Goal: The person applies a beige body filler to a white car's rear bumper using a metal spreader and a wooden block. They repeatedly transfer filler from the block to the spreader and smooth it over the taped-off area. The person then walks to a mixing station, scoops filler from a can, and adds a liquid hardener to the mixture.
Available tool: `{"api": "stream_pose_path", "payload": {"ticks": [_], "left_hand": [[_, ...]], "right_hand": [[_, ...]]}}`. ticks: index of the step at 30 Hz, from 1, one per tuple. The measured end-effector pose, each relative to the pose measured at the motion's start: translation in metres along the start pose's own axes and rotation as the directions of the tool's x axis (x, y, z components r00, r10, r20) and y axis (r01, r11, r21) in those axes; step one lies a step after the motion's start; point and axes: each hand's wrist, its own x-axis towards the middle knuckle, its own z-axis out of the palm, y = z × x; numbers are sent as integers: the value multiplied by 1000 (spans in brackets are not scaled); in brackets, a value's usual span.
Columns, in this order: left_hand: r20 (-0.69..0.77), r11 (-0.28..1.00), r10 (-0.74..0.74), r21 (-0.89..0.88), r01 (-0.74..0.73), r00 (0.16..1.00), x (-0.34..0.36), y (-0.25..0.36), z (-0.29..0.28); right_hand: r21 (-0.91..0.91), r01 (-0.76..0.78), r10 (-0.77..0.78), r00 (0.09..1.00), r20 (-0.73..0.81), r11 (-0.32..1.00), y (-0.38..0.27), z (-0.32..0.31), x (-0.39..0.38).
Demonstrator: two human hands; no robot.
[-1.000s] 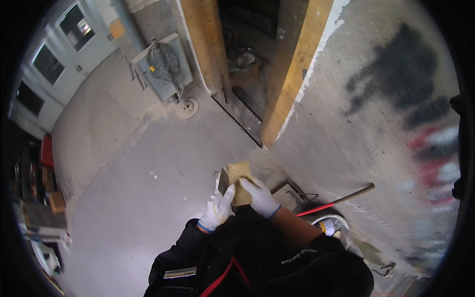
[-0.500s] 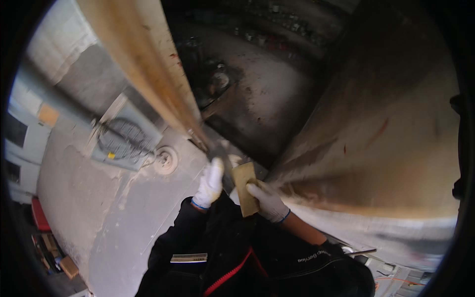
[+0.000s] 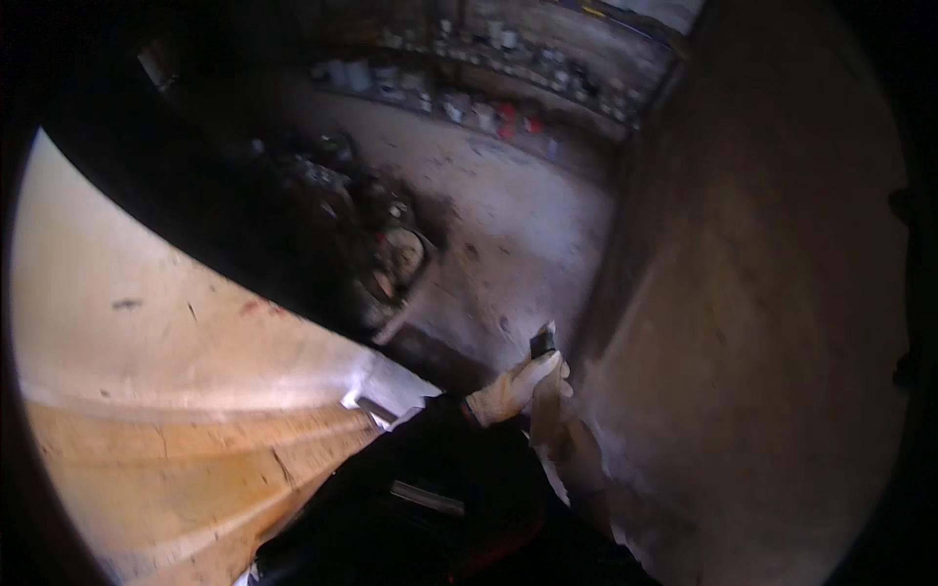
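Observation:
My left hand (image 3: 510, 393), in a pale work glove, is closed, its thumb pointing up toward a small dark piece with a whitish tip (image 3: 543, 343). What that piece belongs to is too blurred to make out. Right beside it, a flat tan rectangular block (image 3: 546, 412) stands on end. My right hand (image 3: 567, 391) is closed around the block from its far side; its fingers show only in part, and shadow blurs the wrist and forearm. Both hands are close together in front of my dark jacket.
Beyond a doorway lies a dim room with a stained floor (image 3: 508, 225). Shelves (image 3: 489, 122) with many small jars and cans run along the back wall. A heap of clutter with a round pale lid (image 3: 403, 252) sits at left. Board-like panels flank me, left (image 3: 176, 342) and right (image 3: 752, 342).
My view has turned and come nearer the dark doorway; the bright floor at left has left view. My hands have moved closer together, and the block now stands more upright.

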Motion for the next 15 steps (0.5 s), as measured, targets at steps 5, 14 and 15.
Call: {"api": "stream_pose_path", "payload": {"ticks": [5, 14, 15], "left_hand": [[-91, 977, -106, -197, 87, 990, 63, 46, -166], [-56, 828, 329, -462, -317, 943, 100, 158, -414], [-387, 885, 266, -266, -382, 883, 92, 162, -418]], "right_hand": [[396, -322, 278, 946, 165, 860, -21, 58, 175], [-237, 21, 136, 767, 627, 971, -27, 266, 551], [-79, -399, 375, 752, 541, 914, -23, 300, 596]]}}
